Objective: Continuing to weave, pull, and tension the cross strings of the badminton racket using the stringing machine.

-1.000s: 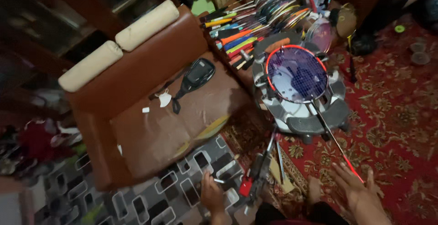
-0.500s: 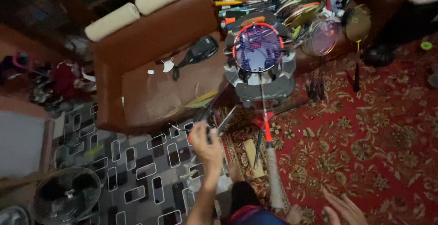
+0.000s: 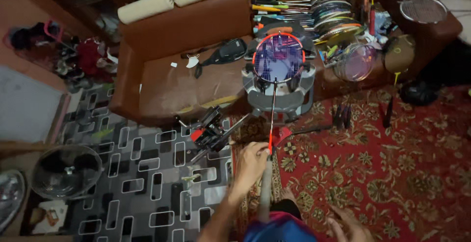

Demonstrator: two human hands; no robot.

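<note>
Left hand (image 3: 251, 161): clenched round the racket's shaft, where the thin shaft meets the pale grip, low in the middle of the view.
Right hand (image 3: 349, 226): at the bottom edge, fingers spread loose over the red carpet (image 3: 392, 173), grasping nothing, well apart from the racket.
Racket (image 3: 277, 60): red-rimmed head clamped flat in the grey stringing machine (image 3: 279, 94); shaft runs straight down from the machine to the left hand.
Machine: stands where the carpet meets the brown sofa (image 3: 191, 70), beyond the left hand.
Clamp tool (image 3: 211, 131): black and red, on the patterned mat (image 3: 147, 173), just left of the left hand, not touching it.
Spare rackets (image 3: 338, 16): heaped behind the machine, upper right.
Fan (image 3: 66, 171): on the floor, far left.
</note>
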